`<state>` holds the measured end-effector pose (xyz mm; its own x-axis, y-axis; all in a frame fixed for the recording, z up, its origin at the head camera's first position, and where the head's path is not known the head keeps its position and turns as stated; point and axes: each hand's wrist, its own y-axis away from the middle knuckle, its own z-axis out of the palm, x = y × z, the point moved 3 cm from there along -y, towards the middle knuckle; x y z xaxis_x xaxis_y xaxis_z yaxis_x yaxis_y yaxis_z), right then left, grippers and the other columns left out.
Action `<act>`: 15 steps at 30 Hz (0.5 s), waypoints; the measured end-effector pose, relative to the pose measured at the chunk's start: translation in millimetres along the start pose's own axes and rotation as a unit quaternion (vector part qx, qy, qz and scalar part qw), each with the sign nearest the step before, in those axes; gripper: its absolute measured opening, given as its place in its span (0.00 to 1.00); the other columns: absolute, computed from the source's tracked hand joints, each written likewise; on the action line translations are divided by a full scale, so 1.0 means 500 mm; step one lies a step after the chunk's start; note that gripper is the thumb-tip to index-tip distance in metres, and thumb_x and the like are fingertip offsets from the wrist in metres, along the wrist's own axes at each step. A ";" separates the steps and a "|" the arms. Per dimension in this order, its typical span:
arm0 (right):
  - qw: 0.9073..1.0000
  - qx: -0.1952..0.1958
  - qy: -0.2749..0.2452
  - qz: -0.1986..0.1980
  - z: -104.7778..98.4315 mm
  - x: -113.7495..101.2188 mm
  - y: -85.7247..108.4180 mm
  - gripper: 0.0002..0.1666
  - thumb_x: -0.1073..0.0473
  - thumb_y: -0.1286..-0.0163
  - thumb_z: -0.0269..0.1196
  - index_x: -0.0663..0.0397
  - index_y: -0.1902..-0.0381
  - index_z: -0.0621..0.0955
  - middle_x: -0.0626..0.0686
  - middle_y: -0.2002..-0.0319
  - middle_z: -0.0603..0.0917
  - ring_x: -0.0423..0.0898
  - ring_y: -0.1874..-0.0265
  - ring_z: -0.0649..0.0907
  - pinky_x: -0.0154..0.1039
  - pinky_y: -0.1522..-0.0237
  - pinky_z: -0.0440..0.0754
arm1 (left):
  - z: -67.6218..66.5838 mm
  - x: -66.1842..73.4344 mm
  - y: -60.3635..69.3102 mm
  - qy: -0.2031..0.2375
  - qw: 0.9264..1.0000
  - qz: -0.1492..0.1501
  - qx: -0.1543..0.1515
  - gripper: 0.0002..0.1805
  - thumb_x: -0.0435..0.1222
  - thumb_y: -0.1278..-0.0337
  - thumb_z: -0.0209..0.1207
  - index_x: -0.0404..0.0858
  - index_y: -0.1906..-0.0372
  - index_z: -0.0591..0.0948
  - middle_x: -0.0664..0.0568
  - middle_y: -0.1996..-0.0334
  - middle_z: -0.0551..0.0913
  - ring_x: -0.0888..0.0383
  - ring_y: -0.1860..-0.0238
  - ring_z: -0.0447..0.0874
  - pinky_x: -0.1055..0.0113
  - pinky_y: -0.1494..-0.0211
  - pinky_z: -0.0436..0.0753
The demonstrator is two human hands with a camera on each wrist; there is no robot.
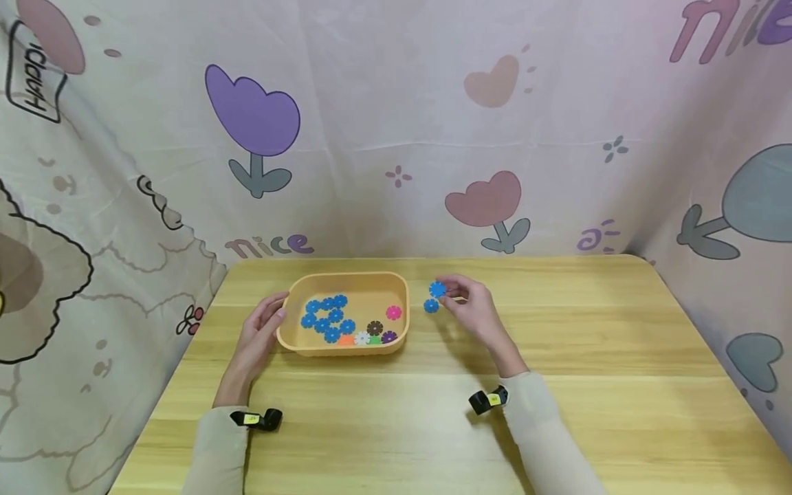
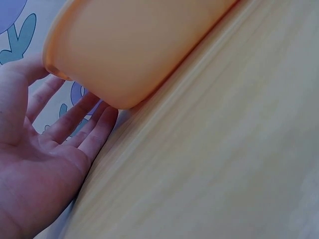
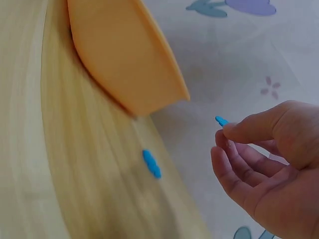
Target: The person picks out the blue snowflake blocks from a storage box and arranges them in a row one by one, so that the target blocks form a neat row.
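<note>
A yellow-orange plastic basket (image 1: 346,352) sits on the table, holding several blue notched snowflake discs (image 1: 322,324) on its left side. My left hand (image 1: 255,335) holds the basket's left end; in the left wrist view its fingers (image 2: 102,127) touch the outer wall and the thumb reaches the rim, its tip hidden. To the right of the basket, my right hand (image 1: 473,311) pinches one blue snowflake disc (image 1: 436,289) between thumb and fingers, above the table. A second blue snowflake disc (image 1: 430,305) lies on the table just below it, apart from the hand.
Inside the basket's right part are a pink disc (image 1: 394,313), a brown disc (image 1: 375,328), a white disc (image 1: 361,338), a purple disc (image 1: 388,337) and orange and green pieces. The wooden table (image 1: 383,426) meets a printed curtain (image 1: 371,103) at the back.
</note>
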<state>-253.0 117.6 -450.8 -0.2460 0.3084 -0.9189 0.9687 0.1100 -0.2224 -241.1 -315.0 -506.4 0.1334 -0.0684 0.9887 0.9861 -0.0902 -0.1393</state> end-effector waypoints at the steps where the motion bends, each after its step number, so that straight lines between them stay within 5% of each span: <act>1: 1.000 0.003 0.003 0.004 -0.002 0.006 -0.001 0.20 0.76 0.35 0.68 0.65 0.45 0.84 0.61 0.59 0.86 0.55 0.57 0.86 0.38 0.54 0.87 | -0.001 0.000 0.000 0.002 1.000 0.002 -0.001 0.26 0.35 0.20 0.51 0.30 0.25 0.65 0.47 0.33 0.72 0.58 0.35 0.74 0.69 0.40 0.81; 15: 0.996 -0.005 0.086 0.034 -0.004 0.077 0.005 0.19 0.74 0.35 0.69 0.66 0.46 0.84 0.59 0.59 0.86 0.53 0.59 0.85 0.46 0.51 0.87 | 0.000 0.000 0.002 0.000 1.000 0.000 -0.004 0.25 0.35 0.20 0.51 0.32 0.25 0.65 0.47 0.32 0.71 0.59 0.35 0.74 0.68 0.41 0.82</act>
<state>-260.1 131.7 -485.8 -0.1829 0.4733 -0.8617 0.9831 0.0933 -0.1574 -240.1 -315.3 -506.3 0.1331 -0.0681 0.9888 0.9854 -0.0974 -0.1394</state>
